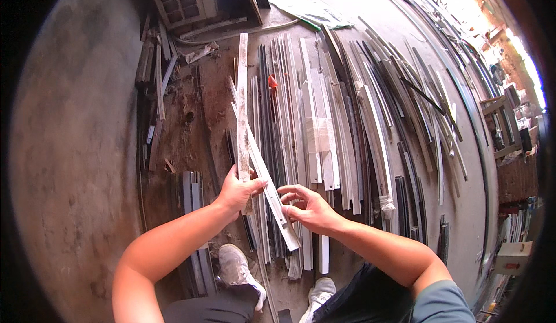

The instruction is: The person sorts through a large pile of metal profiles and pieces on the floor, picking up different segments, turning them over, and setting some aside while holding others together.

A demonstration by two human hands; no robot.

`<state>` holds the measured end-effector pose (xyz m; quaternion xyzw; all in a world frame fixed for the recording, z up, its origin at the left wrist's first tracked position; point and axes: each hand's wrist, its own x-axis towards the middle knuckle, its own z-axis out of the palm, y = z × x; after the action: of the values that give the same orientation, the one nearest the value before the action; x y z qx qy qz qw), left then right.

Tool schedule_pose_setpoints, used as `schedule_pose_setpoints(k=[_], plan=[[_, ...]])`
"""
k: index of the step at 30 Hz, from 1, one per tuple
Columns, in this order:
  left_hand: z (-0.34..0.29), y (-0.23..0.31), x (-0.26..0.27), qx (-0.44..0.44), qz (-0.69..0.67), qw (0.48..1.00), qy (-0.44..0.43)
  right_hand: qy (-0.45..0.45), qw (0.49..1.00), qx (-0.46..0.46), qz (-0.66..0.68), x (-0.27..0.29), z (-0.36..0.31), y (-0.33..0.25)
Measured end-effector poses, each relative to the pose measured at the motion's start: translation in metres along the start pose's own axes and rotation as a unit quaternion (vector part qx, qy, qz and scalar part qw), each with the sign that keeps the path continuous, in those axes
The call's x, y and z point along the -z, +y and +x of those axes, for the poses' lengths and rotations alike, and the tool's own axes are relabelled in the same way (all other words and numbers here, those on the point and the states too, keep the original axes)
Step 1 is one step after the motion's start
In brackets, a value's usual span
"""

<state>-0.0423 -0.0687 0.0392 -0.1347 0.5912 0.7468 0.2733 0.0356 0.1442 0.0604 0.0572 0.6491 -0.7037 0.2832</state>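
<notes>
My left hand [234, 191] is closed round the lower end of a long, stained whitish bar [243, 91], which points away from me. Its thumb reaches over to a white channel profile [277, 212] that slants from upper left to lower right. Beside that profile's right edge is my right hand [310, 210], its fingers loosely bent and apart. Thumb and fingertips are at the edge, apparently touching it, but no firm grip shows. Beneath both hands lie many long metal profiles [282, 103], grey, white and dark. The left fingers are partly hidden behind the bar.
To the right, more long strips [414, 109] lie in loose, crossing rows. Dark and grey bars [194, 207] lie by my left shoe [236, 265]. A bare wall [75, 138] rises at the left. An orange scrap [272, 82] sits among the profiles; a pale sheet [307, 4] lies beyond.
</notes>
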Motion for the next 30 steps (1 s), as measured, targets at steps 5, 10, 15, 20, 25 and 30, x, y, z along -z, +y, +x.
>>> schedule_pose_setpoints(k=[5,10,15,20,25,30], plan=[[0.001,-0.023,0.007,0.013,-0.002,1.000,-0.004,-0.027,0.995,-0.038,-0.084,-0.002,0.001,0.010],[0.003,-0.038,0.011,0.012,0.006,1.000,0.002,0.005,0.985,-0.050,-0.163,-0.010,0.000,0.016],[-0.004,-0.050,0.015,-0.004,0.077,0.997,-0.005,-0.059,0.983,-0.120,-0.122,-0.010,0.006,0.025],[-0.013,-0.054,0.020,-0.014,0.148,0.989,0.021,-0.131,0.971,-0.200,-0.004,-0.016,0.017,0.033],[-0.023,-0.036,0.018,0.026,0.134,0.990,0.035,-0.099,0.967,-0.205,0.112,-0.021,0.023,0.050],[-0.024,-0.029,0.025,0.078,0.174,0.980,0.048,-0.103,0.961,-0.220,0.134,-0.033,0.032,0.043]])
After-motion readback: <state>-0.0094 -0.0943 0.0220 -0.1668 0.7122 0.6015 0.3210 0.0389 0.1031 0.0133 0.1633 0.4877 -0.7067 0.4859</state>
